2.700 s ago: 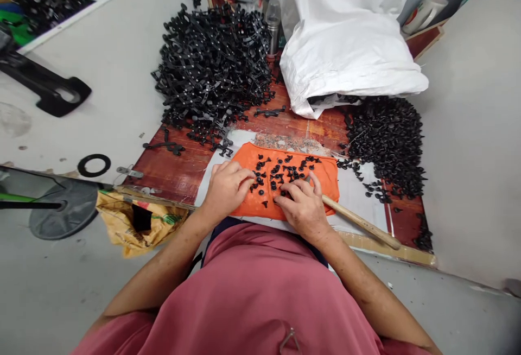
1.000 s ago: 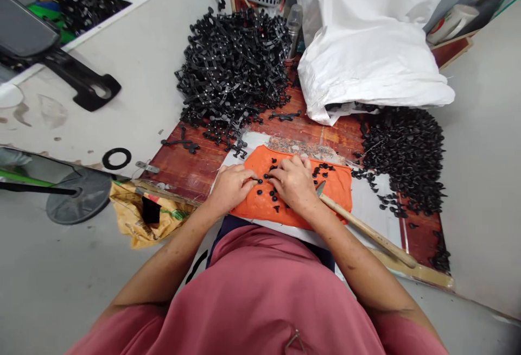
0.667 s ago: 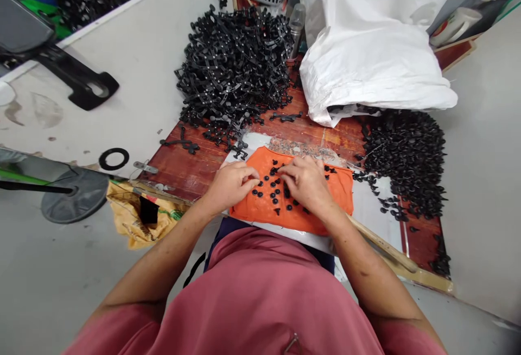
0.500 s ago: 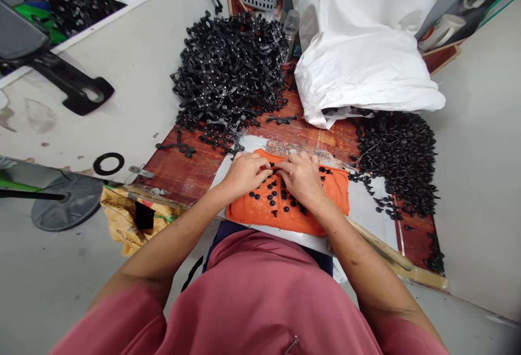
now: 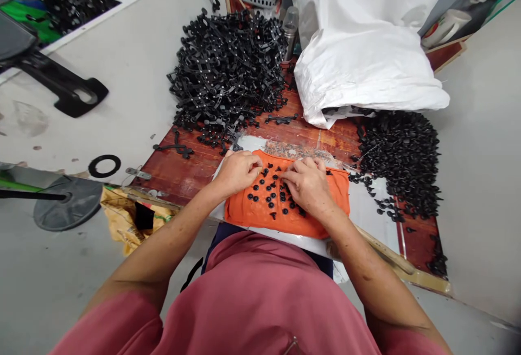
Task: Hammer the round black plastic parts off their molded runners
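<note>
Left hand rests on the left upper part of the orange cloth, fingers curled inward with the tips drawn together at a small black stud; whether it actually grips the stud cannot be told. Right hand lies palm down on the middle of the cloth, fingers bent and close together, tips among the small black studs scattered there; whether it holds one cannot be told. The two hands sit near each other, fingertips just apart.

The cloth lies over a white sheet on a reddish wooden board. A wooden stick runs from under the right forearm away to the right of the cloth. Beyond the cloth, to the upper left, stands a large heap of black strap-like parts. To the right of the cloth is a heap of black studs, and behind that a white sack. Left of the cloth, past the board's edge, lie a yellow bag and a black ring.
</note>
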Demonstrator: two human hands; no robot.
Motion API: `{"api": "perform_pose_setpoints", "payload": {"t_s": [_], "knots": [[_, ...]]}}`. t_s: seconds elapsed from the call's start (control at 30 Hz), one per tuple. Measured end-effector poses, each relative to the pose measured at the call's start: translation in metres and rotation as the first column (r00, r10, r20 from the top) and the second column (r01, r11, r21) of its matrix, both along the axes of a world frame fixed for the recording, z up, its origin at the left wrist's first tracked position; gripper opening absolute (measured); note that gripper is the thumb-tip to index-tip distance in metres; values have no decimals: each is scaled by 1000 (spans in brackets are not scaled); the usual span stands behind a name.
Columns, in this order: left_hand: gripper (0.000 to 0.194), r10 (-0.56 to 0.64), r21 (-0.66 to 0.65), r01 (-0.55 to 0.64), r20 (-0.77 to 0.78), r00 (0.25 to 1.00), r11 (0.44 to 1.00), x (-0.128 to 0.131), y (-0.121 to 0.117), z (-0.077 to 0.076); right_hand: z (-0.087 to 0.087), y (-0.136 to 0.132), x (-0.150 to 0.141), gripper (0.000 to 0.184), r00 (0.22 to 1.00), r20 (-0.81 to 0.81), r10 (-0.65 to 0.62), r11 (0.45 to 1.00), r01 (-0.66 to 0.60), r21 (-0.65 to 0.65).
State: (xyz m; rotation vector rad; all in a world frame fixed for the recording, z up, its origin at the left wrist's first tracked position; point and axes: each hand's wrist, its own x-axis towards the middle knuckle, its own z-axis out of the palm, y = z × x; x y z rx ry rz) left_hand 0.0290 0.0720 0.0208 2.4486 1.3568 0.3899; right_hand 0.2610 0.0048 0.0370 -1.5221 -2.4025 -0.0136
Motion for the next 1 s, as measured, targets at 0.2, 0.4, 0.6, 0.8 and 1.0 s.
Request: {"api": "perform_pose_setpoints", "payload": {"t_s": [0.2,0.4,0.6,0.8,1.0], "knots": [[13,-79,36,84,-114,990,996,5,-3,1,4,11,4,23,988,-66,-137,990,136,-21],[15,-151,63,164,-175,973,984,0,-2,4,6,33,-18,24,1000,14,11,999,-11,-36],[14,-113,4,114,-128,985,993,-15,2,10,-3,55,-37,23,987,66,146,988,-142,-68],[17,-155,-24,154,-80,985,988,-9,5,4,-7,64,-40,21,993,20,115,989,-113,-93],[21,-267,-65,262,-105,958,963,2,11,-2,1,59,-5,25,999,-35,-28,993,24,-116]]}}
